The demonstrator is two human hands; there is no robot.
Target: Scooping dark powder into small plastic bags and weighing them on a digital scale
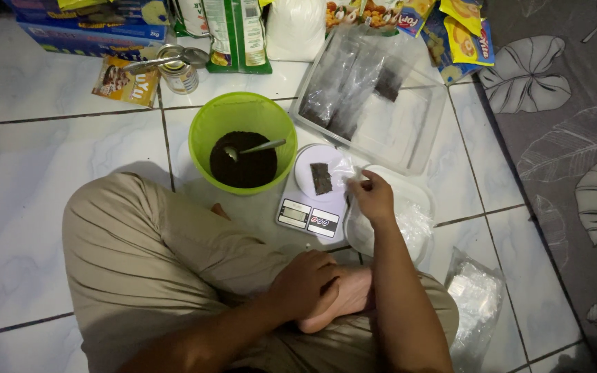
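the right hand (373, 198) reaches out over the white tiled floor (29, 173), its fingers pinched together on the edge of a small clear plastic bag (332, 174) that lies on the round white platform of a digital kitchen scale (312, 200). the bag has a dark portion of powder inside (a flat, dark rectangle through the plastic). the left hand (303, 283) rests loosely curled over the person's own bare foot (343, 297), holding nothing else. just left of the scale stands a green plastic bowl (243, 117) filled with dark powder, a metal spoon (253, 148) stuck in it. behind the scale a clear tray (416, 131) holds several filled bags (347, 90), and a white container (409, 190) with empty plastic bags sits under the right wrist.
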